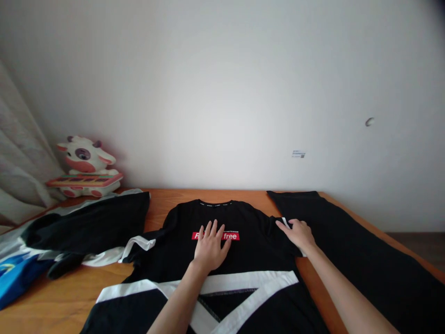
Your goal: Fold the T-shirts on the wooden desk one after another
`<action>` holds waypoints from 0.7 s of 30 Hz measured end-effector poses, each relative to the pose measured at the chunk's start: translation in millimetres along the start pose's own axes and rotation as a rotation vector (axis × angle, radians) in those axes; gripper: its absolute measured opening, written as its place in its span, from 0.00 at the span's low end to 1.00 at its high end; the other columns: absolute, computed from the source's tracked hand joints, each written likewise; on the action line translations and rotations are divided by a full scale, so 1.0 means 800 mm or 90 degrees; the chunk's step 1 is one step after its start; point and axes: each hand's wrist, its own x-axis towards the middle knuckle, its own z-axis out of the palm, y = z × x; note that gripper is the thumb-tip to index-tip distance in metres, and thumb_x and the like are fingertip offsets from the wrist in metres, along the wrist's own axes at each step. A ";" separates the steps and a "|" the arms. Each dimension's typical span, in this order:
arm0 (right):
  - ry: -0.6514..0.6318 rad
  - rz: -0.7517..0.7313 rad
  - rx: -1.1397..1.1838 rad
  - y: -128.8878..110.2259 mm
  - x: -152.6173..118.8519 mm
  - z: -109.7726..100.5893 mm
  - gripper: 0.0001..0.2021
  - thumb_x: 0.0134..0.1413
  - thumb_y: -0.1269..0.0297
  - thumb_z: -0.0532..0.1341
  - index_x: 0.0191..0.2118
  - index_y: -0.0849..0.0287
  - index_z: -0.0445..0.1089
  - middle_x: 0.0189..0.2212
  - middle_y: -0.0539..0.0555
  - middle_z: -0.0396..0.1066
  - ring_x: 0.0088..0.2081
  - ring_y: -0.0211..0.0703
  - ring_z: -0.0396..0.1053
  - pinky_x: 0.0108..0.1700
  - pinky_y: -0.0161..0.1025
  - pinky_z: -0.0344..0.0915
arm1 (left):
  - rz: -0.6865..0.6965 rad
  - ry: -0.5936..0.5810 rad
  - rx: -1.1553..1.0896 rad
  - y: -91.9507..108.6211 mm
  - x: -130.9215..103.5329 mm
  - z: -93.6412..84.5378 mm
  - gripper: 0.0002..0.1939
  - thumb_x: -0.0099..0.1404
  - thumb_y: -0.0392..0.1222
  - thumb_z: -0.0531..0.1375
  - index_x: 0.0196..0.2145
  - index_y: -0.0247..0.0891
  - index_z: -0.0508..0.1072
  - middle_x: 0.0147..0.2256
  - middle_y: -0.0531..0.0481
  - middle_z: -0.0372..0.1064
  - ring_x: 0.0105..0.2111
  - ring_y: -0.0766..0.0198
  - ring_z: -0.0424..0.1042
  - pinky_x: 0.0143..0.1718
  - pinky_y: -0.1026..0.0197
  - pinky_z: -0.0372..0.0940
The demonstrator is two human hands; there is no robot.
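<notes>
A black shirt with white bands and a red printed label lies spread on the wooden table, its collar towards the wall. My left hand rests flat on the chest, fingers spread over part of the label. At the sleeve on the right, my right hand touches the white-trimmed edge, its thumb and fingers apart. Folds of white trim show at the other sleeve. The lower part of the shirt is cut off by the bottom of the view.
Black fabric lies along the table's right side. Black, white and blue clothes are heaped at the left. A cow-shaped toy keyboard stands at the back left by a curtain. The wall rises behind the table.
</notes>
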 end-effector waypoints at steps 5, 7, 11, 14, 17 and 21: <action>0.034 -0.046 0.061 0.012 0.001 0.015 0.23 0.56 0.44 0.60 0.45 0.58 0.76 0.42 0.63 0.75 0.44 0.57 0.74 0.44 0.47 0.68 | 0.005 -0.012 0.021 -0.004 0.003 -0.003 0.31 0.74 0.58 0.46 0.67 0.40 0.63 0.69 0.39 0.53 0.69 0.44 0.51 0.68 0.36 0.47; 0.062 -0.077 0.090 0.016 -0.005 0.018 0.19 0.59 0.47 0.57 0.43 0.56 0.76 0.43 0.61 0.75 0.45 0.55 0.73 0.43 0.46 0.67 | 0.007 -0.014 0.024 -0.003 0.003 -0.004 0.32 0.74 0.58 0.46 0.67 0.40 0.63 0.69 0.39 0.52 0.69 0.44 0.51 0.68 0.37 0.47; 0.118 -0.111 0.152 0.017 -0.014 0.022 0.14 0.62 0.54 0.54 0.41 0.56 0.71 0.42 0.59 0.76 0.43 0.52 0.74 0.42 0.43 0.65 | -0.005 -0.020 0.027 0.002 0.001 -0.006 0.30 0.74 0.56 0.47 0.66 0.40 0.64 0.69 0.40 0.52 0.69 0.44 0.51 0.68 0.35 0.46; 0.151 -0.100 0.199 0.014 -0.015 0.022 0.14 0.65 0.54 0.51 0.44 0.57 0.68 0.40 0.59 0.77 0.39 0.50 0.76 0.38 0.41 0.64 | -0.058 -0.023 0.038 0.015 0.013 -0.004 0.28 0.73 0.52 0.48 0.65 0.36 0.65 0.69 0.37 0.53 0.69 0.41 0.52 0.67 0.32 0.46; 0.172 -0.091 0.240 0.009 -0.017 0.017 0.15 0.65 0.51 0.50 0.45 0.55 0.67 0.41 0.59 0.78 0.38 0.50 0.76 0.35 0.40 0.63 | -0.026 -0.025 0.029 0.043 0.046 0.002 0.27 0.73 0.47 0.49 0.63 0.31 0.65 0.69 0.35 0.52 0.68 0.41 0.52 0.67 0.38 0.48; 0.174 -0.049 0.360 0.007 -0.021 0.003 0.17 0.64 0.47 0.51 0.45 0.53 0.66 0.38 0.58 0.78 0.35 0.51 0.76 0.34 0.39 0.62 | 0.105 -0.052 -0.028 0.092 0.098 0.021 0.26 0.75 0.47 0.46 0.64 0.32 0.63 0.70 0.39 0.52 0.69 0.49 0.51 0.68 0.46 0.49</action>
